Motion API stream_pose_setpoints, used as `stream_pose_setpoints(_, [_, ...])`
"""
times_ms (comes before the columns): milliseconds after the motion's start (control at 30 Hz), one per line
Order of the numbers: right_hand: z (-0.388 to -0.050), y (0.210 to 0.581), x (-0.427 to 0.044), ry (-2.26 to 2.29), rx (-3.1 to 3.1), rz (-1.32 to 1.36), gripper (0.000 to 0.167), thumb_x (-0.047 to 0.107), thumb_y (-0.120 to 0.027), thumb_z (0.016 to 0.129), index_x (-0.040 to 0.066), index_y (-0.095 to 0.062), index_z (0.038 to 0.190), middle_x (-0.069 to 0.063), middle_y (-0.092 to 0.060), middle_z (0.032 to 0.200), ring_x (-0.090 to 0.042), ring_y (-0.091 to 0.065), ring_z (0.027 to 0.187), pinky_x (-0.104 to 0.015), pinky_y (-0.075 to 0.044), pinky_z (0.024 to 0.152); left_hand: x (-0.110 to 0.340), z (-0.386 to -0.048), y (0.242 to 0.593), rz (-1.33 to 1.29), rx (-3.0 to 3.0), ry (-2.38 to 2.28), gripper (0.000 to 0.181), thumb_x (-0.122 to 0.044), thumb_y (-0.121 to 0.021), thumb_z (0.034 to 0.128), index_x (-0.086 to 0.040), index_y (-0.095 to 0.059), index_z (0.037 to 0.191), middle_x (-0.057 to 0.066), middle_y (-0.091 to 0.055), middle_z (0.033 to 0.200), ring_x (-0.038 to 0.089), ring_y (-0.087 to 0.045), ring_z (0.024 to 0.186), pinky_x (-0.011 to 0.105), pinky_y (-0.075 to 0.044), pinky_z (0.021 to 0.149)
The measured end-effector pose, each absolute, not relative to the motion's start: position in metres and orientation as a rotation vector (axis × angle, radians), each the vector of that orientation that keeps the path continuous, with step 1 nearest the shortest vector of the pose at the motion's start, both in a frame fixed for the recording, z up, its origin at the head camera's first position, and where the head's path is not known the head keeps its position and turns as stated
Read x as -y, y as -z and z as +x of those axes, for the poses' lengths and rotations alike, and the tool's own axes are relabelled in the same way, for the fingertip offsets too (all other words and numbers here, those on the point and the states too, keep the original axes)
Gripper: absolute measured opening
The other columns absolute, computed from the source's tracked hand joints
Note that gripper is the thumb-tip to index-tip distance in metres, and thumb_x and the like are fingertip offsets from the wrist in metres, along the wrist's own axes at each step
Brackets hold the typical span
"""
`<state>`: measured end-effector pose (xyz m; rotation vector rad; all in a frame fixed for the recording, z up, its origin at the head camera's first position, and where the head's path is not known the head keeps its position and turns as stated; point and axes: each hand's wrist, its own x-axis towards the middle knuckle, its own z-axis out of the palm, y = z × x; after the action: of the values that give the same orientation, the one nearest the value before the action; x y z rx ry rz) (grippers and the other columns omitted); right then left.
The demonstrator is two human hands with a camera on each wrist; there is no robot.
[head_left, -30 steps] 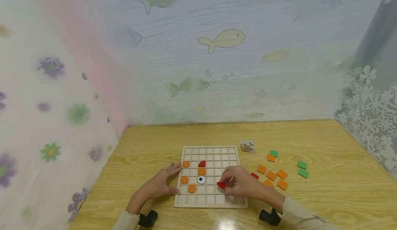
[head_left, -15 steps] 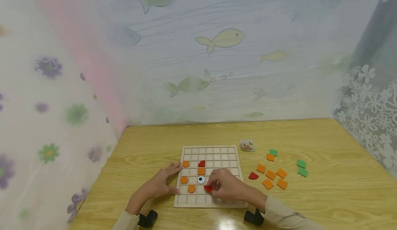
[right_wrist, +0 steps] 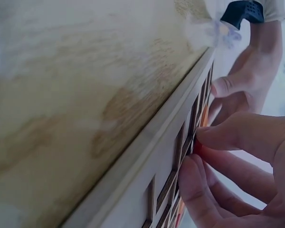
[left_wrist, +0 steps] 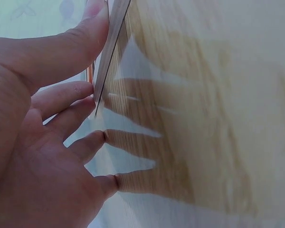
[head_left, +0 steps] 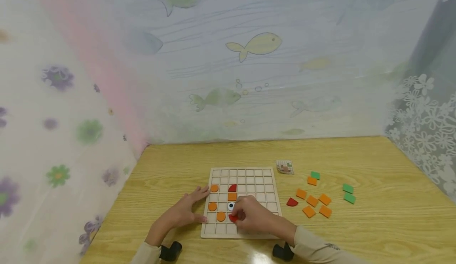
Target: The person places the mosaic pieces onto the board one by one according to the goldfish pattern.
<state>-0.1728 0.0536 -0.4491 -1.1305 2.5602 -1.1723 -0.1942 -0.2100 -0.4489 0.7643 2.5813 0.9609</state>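
Note:
A wooden grid board [head_left: 255, 185] lies on the table. My right hand [head_left: 253, 215] pinches a red quarter-round tile [head_left: 233, 218] over a square just below the white eye tile [head_left: 230, 206]; part of the tile is hidden by the fingers. In the right wrist view, thumb and fingertips hold the red tile [right_wrist: 197, 145] at the grid. Fingers spread, my left hand [head_left: 186, 209] touches the board's left edge. Above the eye sit an orange square tile [head_left: 232, 196] and another red quarter-round tile [head_left: 232, 188]. Orange round tiles [head_left: 221, 216] occupy several squares at the left.
Right of the board lie a loose red quarter-round tile [head_left: 292, 202], several orange square tiles [head_left: 312, 201] and green ones [head_left: 348, 188]. A small picture card [head_left: 284, 167] rests near the board's top right corner. Patterned cloth walls [head_left: 263, 117] stand behind and at the sides.
My right hand has carried the red quarter-round tile leftward across the board to below the eye tile, uncovering the loose red tile at the right. The left hand stays in place.

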Motion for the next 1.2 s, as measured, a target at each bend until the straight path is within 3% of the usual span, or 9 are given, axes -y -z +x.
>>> stream_pose_setpoints(700, [-0.172, 0.45, -0.052, 1.148, -2.579, -1.114, 0.013, -0.004, -0.07, 0.078, 0.0, -0.075, 0.089, 0.0, -0.06, 0.081, -0.001, -0.054, 0.068, -0.012, -0.047, 0.058, 0.208, -0.194, 0.448, 0.754, -2.566, -0.965, 0.08, -0.019, -0.078, 0.0773, 0.0, -0.038, 0.144, 0.016, -0.026, 0.153, 0.041, -0.01, 0.14, 0.067, -0.001, 0.105])
stream_pose_setpoints(933, [-0.171, 0.442, -0.068, 1.158, -2.516, -1.167, 0.02, -0.008, -0.064, 0.078, 0.003, -0.073, 0.093, -0.002, -0.062, 0.086, -0.006, -0.058, 0.071, -0.014, -0.049, 0.06, 0.208, -0.194, 0.447, 0.747, -2.57, -0.958, 0.08, -0.017, -0.078, 0.0769, 0.0, -0.038, 0.144, 0.016, -0.026, 0.153, 0.041, -0.01, 0.141, 0.067, -0.001, 0.106])
stream_pose_setpoints(1200, [-0.176, 0.432, -0.102, 1.107, -2.512, -1.139, 0.02, -0.001, -0.067, 0.081, 0.007, -0.071, 0.099, -0.002, -0.063, 0.095, -0.005, -0.056, 0.074, -0.017, -0.05, 0.061, 0.208, -0.193, 0.446, 0.743, -2.568, -0.957, 0.081, -0.017, -0.078, 0.0769, 0.001, -0.037, 0.144, 0.017, -0.025, 0.153, 0.041, -0.01, 0.141, 0.067, 0.0, 0.106])
